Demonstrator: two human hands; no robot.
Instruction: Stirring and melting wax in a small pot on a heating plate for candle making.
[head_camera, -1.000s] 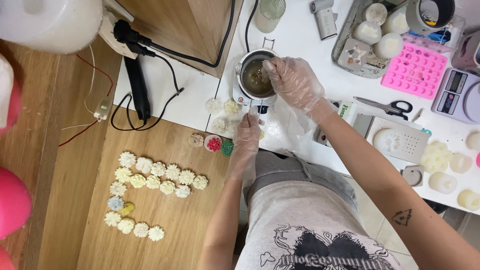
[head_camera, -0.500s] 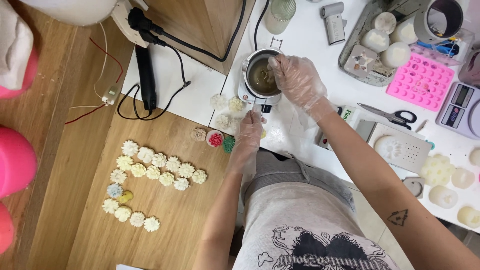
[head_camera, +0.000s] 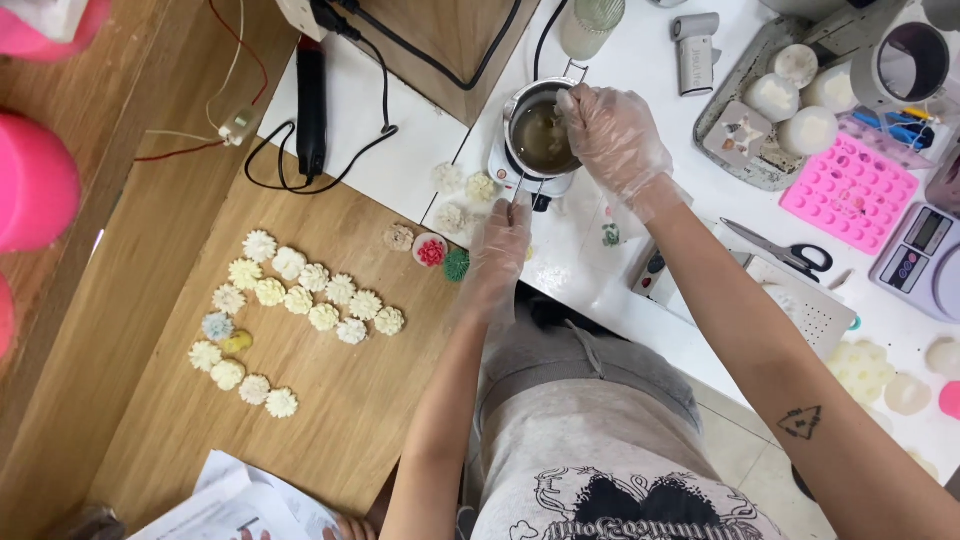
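Gloves on — rt hand over metal pot, left hand at handle.

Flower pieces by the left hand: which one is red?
The round piece at the wooden board's right edge, with a red centre and pale rim. Its neighbours are a green one and a beige one; the left hand rests just beyond.

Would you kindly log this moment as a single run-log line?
right hand: gloved, at rim of metal pot | left hand: gloved, on white table by pot base | flower shapes: on wooden board
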